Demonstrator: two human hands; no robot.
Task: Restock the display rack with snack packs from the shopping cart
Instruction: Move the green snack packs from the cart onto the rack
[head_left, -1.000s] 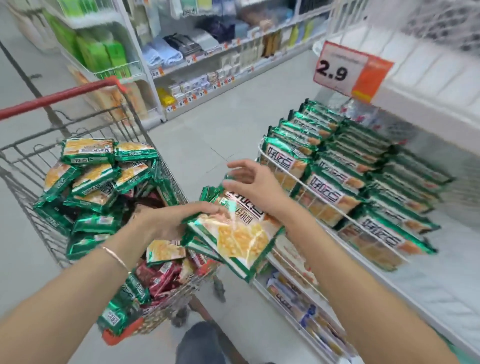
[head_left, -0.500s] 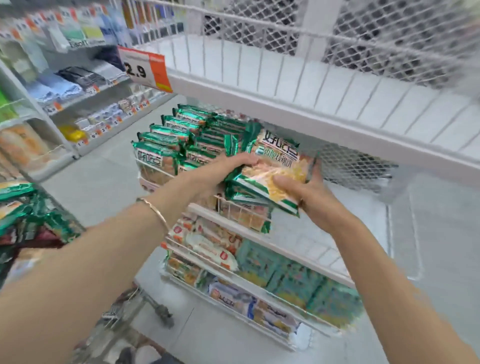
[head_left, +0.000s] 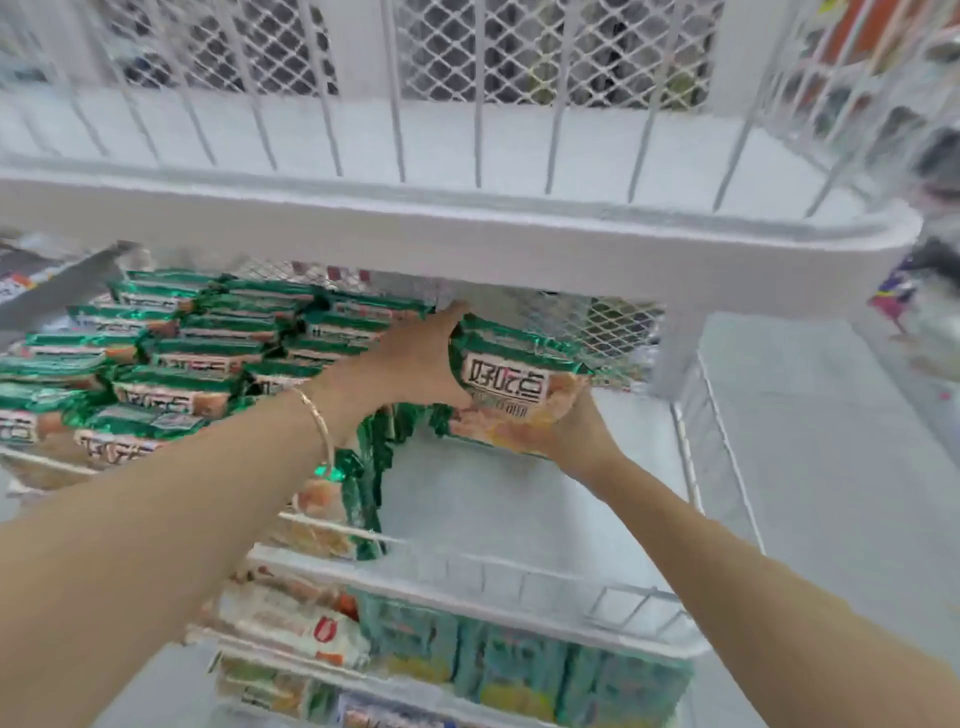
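White shelf (head_left: 467, 244) overhangs snack pack (head_left: 514, 384) gripped by left hand (head_left: 421, 364) and right hand (head_left: 576, 434) fingers.

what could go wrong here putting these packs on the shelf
The bundle is only held between the left hand and right hand, so some packs could slip out. The left fingertips sit close under the upper shelf and might knock it. The left forearm passes over the stacked packs and could nudge them.
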